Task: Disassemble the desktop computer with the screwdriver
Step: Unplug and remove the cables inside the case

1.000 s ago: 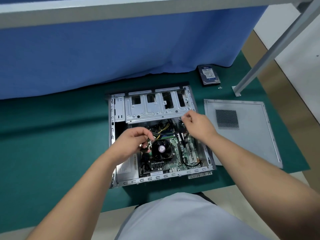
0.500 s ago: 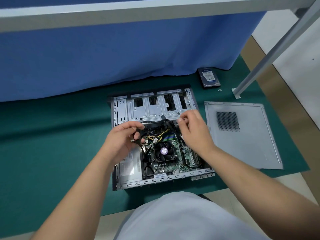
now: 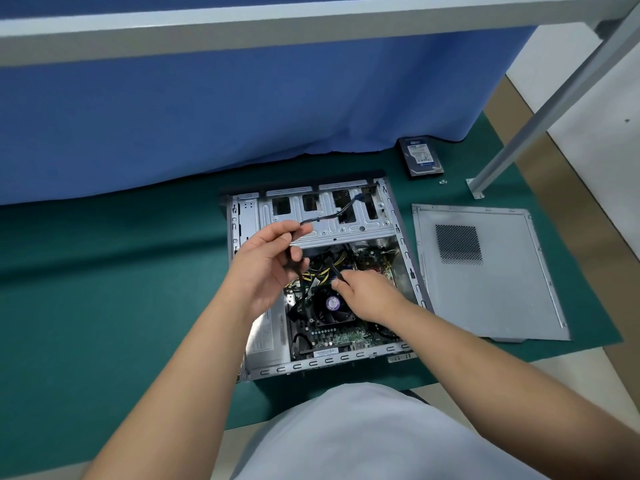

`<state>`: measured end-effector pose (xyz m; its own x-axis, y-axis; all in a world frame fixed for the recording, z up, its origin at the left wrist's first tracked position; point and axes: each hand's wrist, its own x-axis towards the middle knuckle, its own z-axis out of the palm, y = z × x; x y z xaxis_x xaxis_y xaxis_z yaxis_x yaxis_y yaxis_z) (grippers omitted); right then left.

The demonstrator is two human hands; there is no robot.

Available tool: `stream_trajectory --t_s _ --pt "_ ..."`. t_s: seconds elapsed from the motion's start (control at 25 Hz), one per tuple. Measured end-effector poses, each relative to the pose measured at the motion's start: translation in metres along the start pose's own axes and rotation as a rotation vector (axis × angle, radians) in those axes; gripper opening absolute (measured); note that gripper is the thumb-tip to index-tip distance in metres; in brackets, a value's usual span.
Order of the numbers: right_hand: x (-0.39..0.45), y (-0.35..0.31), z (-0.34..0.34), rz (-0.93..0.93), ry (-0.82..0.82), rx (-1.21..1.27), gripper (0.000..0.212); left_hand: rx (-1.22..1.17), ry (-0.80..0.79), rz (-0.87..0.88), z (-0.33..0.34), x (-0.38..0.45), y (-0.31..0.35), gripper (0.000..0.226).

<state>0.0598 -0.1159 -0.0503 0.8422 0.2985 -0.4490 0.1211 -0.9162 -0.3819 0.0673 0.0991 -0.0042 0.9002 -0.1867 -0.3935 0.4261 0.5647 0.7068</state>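
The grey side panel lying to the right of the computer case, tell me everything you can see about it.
The side panel is a flat sheet that looks like bare grey metal, roughly rectangular, with a dark perforated vent square near its upper left and folded edges with small tabs. It is off the computer case and lies flat on the green mat, just right of the case, its near right corner reaching about to the mat's edge. Neither hand touches it.

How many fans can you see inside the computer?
1. The black fan with a purple middle sits on the green board, just left of the right hand. Others may be hidden under hands or cables.
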Motion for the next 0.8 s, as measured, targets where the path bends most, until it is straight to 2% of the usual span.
stream_trajectory --t_s 0.08,0.16,0.28,0.36,0.44,0.52,0.56,0.64,0.72,0.8 --pt "-0.005 0.002 -0.002 0.038 -0.040 0.053 0.057 -0.028 0.057 0.029 0.000 0.003 0.001 0.033" --pt "-0.011 0.006 -0.005 0.069 -0.005 0.090 0.068 -0.057 0.114 0.052 -0.004 0.005 0.006 0.030" --pt "-0.013 0.011 -0.010 0.137 0.248 0.245 0.055 -0.112 0.163 0.108 -0.015 0.005 0.020 0.031" --pt "-0.013 0.006 -0.019 0.193 0.417 0.341 0.064 -0.151 0.184 0.166 -0.022 0.003 0.031 0.034" --pt "-0.013 0.000 -0.024 0.173 0.535 0.095 0.071 -0.194 0.236 0.240 -0.029 0.002 0.040 0.035" --pt "-0.014 -0.013 -0.030 -0.011 0.604 -0.219 0.059 -0.271 0.321 0.323 -0.038 0.004 0.049 0.036" --pt "-0.013 -0.021 -0.031 -0.146 0.540 -0.275 0.051 -0.321 0.359 0.360 -0.043 0.005 0.054 0.036" --pt "-0.007 -0.042 -0.024 -0.315 0.247 -0.193 0.045 -0.414 0.429 0.407 -0.054 0.008 0.063 0.036" --pt "0.005 -0.062 -0.013 -0.265 -0.075 0.044 0.056 -0.490 0.505 0.434 -0.068 0.013 0.072 0.037" --pt "0.018 -0.076 -0.001 -0.199 -0.225 0.179 0.064 -0.531 0.580 0.447 -0.085 0.016 0.077 0.039"
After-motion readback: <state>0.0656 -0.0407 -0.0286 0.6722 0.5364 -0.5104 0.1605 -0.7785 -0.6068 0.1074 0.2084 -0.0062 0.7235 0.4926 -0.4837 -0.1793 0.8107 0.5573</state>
